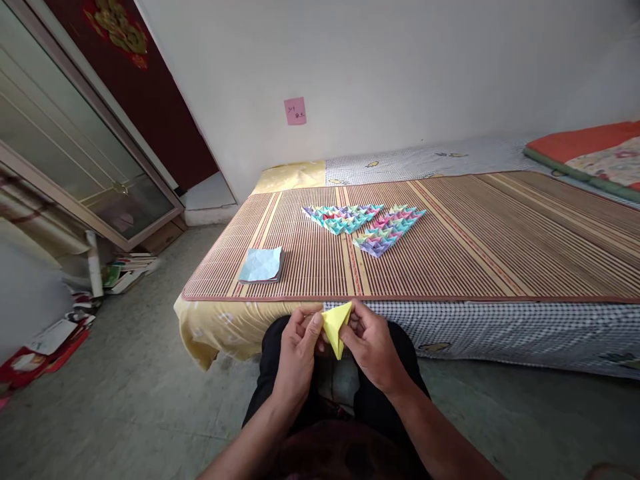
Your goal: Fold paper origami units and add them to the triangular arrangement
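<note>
And there's the left hand (299,343) pinching one corner of the yellow folded paper (333,323), the right hand (373,343) gripping the opposite side (some fingertips seem tucked behind, hard to be sure). The paper hovers between the knees (406,353), just before the striped mat (465,247), where a blue-topped paper stack (261,265) lies left of two colourful origami clusters (390,230).

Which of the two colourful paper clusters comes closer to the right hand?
The cluster on the picture's right: its purple corner lies nearer the right hand and the front of the mat than the other cluster does.
</note>
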Tool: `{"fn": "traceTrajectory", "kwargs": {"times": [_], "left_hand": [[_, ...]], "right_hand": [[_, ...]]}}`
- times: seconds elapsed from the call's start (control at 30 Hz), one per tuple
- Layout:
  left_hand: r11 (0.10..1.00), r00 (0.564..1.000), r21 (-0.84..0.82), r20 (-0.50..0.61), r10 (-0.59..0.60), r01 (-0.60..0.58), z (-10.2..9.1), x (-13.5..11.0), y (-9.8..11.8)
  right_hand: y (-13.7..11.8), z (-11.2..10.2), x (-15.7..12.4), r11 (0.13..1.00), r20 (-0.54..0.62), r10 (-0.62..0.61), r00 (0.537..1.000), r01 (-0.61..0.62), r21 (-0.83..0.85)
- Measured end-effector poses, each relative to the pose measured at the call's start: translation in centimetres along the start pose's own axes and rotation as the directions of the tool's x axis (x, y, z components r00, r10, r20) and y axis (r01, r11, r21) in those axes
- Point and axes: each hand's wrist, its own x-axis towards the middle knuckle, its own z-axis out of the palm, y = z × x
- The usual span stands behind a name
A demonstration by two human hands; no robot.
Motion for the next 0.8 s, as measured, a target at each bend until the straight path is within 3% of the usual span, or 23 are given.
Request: {"fn": "traceTrajectory", "kwargs": {"times": [0.13,0.27,0.4,0.53,0.8], "left_hand": [[0.999,0.998,-0.014,0.043,0.047,-0.046,0.6,-0.7,0.7],[1.0,0.992,-0.023,0.125,0.023,-0.021,1.1,-1.0,0.7],[0.994,0.995,0.061,-0.012,0.095,-0.094,1.0,-0.9,0.2],[0.954,0.961,0.213,-0.13,0.242,-0.211,0.7,-0.9,0.1],[0.936,0.975,0.286,-0.033,0.222,-0.203,0.3,-1.2,0.4]], "right_hand": [[-0.1,-0.2,-0.1,0.948,-0.131,-0.159,0.979,0.114,-0.298],[0.1,0.0,0.0,0.869,-0.149,-0.303,0.941,0.209,-0.448],[0.2,0.1,0.0,0.888,-0.164,-0.282,0.945,0.192,-0.419],[-0.1,0.1,-0.1,0.915,-0.187,-0.233,0.954,0.15,-0.375],[-0.1,0.9,-0.5,0.905,-0.154,-0.282,0.947,0.209,-0.37]]}}
